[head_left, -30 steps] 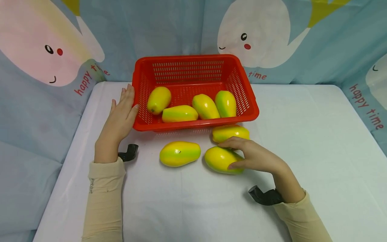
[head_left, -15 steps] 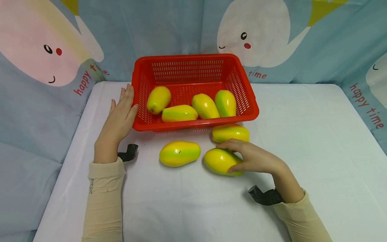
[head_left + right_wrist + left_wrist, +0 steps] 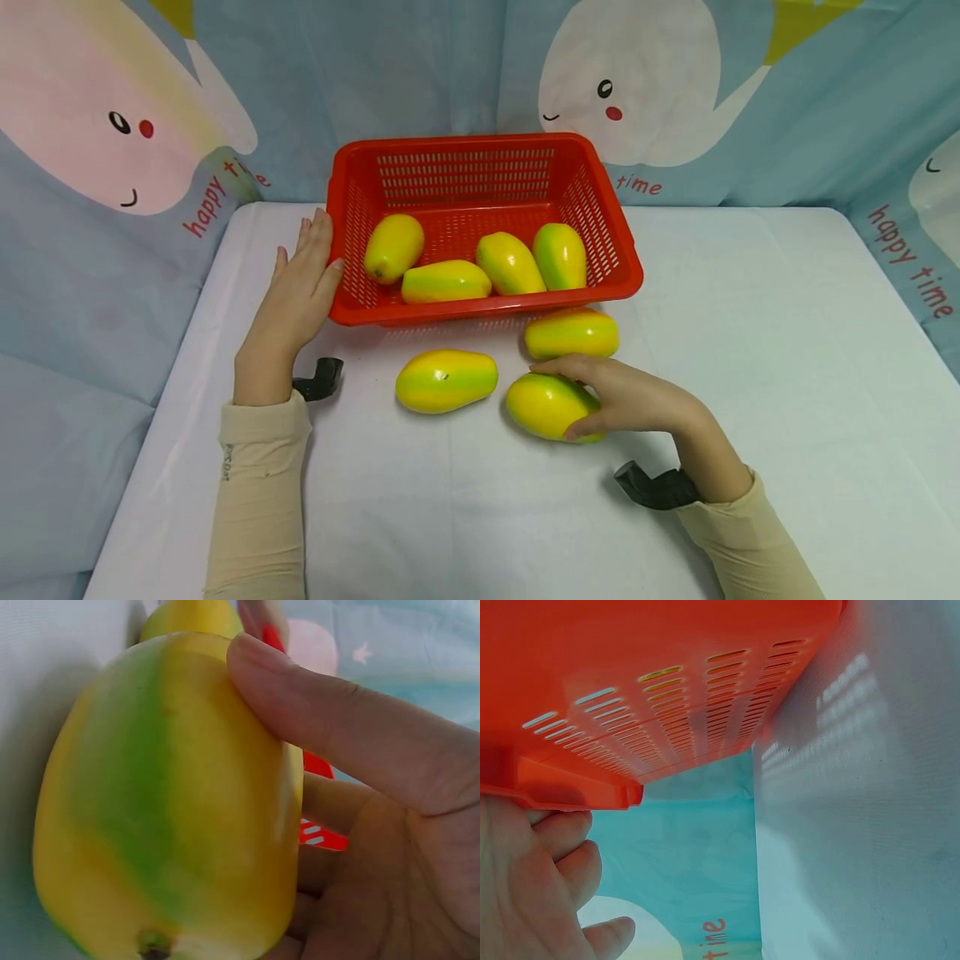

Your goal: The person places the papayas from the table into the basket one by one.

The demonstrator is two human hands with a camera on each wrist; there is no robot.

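Observation:
My right hand (image 3: pixel 633 396) grips a yellow-green papaya (image 3: pixel 551 406) lying on the table, thumb on its near side and fingers over its far side. In the right wrist view the same papaya (image 3: pixel 172 802) fills much of the picture, stem end toward the camera. My left hand (image 3: pixel 296 287) rests with straight fingers against the left rim of a red plastic basket (image 3: pixel 480 313). From the left wrist, fingers (image 3: pixel 577 870) show just beside and under the rim. Several papayas lie in the basket, among them one papaya (image 3: pixel 394 248) at its left end.
A second papaya (image 3: pixel 446 381) lies left of the gripped one. Another papaya (image 3: pixel 572 333) sits against the basket's front wall, behind my right fingers. A white cloth covers the table (image 3: pixel 750 350). A blue printed curtain (image 3: pixel 442 67) stands behind the basket.
My right hand has shifted slightly toward me, and the papaya under it has turned a little with its right end nearer. The left hand and basket have stayed put.

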